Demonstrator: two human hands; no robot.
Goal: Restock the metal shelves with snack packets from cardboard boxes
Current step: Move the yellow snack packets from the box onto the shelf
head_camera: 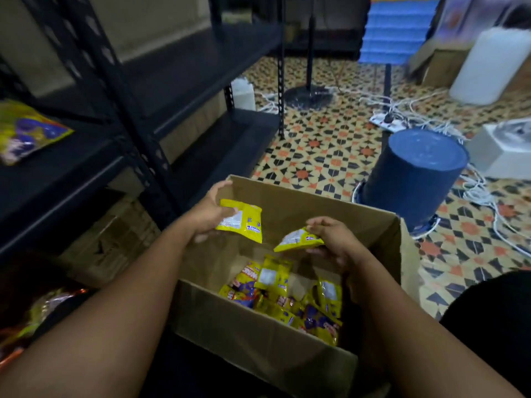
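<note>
An open cardboard box [290, 334] stands on the floor in front of me, with several yellow snack packets [283, 294] lying at its bottom. My left hand [207, 214] holds one yellow packet [241, 221] above the box, back side up. My right hand [330, 239] pinches a second yellow packet [297, 239] by its edge, tilted, over the box. The dark metal shelves [86, 156] stand to the left, and one yellow and purple packet [26, 130] lies on the shelf at the far left.
An upturned blue bucket [416, 176] stands on the patterned tile floor right of the box. White cables [482, 196] and a power strip [388, 120] sprawl behind it. A fan stand base [309, 94], a white canister [494, 64] and more packets [43, 311] at lower left are around.
</note>
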